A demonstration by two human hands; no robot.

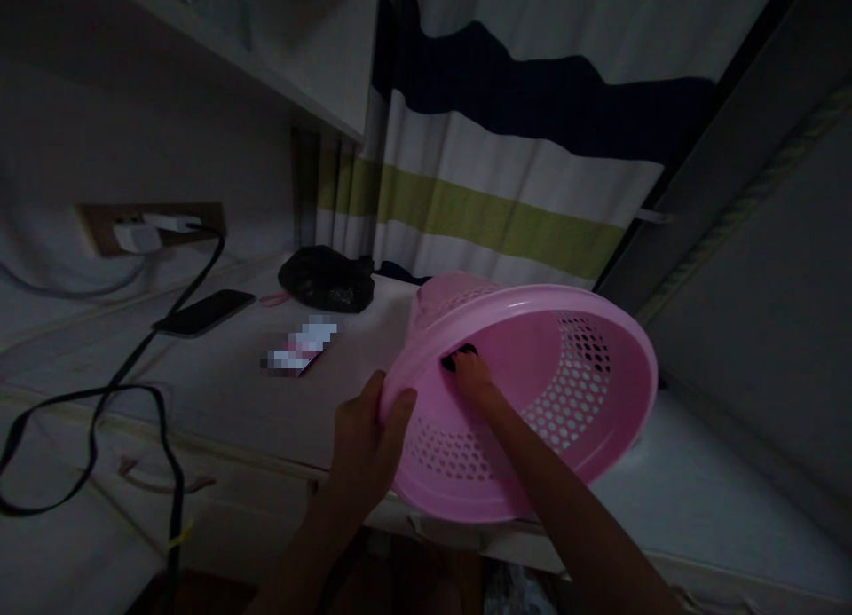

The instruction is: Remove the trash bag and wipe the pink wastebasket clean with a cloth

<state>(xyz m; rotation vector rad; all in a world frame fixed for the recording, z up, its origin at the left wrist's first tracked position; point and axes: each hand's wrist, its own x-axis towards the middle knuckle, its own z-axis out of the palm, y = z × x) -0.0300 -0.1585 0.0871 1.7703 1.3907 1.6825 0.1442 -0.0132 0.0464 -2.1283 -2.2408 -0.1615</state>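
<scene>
A pink plastic basket (639,366) with rows of round holes lies tilted on the desk, its mouth turned toward me. My left hand (369,433) grips the near left part of its rim, thumb on the inner side. Deep inside the basket, my right hand (474,375) is closed on a small black item (459,356) against the inner wall. It looks soft, perhaps cloth, but the hand covers much of it and the light is dim.
On the white desk (232,402) lie a dark phone (209,311), a blurred-out packet (303,344) and a black plastic bag (326,279). A black cable (166,420) hangs over the front edge from a wall socket (153,229). Behind hangs a striped curtain (506,207); a shelf (319,56) juts overhead.
</scene>
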